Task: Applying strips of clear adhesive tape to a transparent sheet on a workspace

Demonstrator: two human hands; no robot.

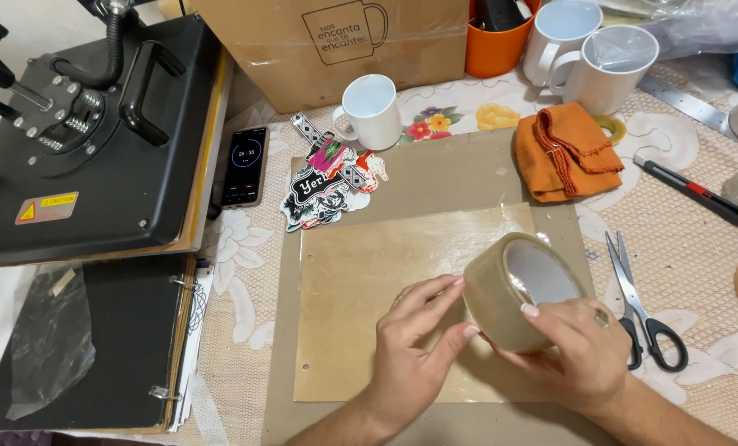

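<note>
My right hand point(579, 347) grips a wide roll of clear packing tape point(513, 285), holding it upright just above a brown cardboard sheet point(360, 272). My left hand point(414, 334) has its fingertips on the roll's outer face, thumb and fingers pinched at the tape's surface. The sheet has a glossy taped strip along its top and lies on a larger brown board point(435, 173). A pile of printed stickers point(329, 182) rests at the board's upper left corner.
A black heat press point(88, 124) stands at left over a black binder point(88, 347). A phone point(244, 165), white mugs point(370, 109), an orange cloth point(567, 150), scissors point(640, 301), a utility knife point(699, 194) and a cardboard box point(336, 45) surround the board.
</note>
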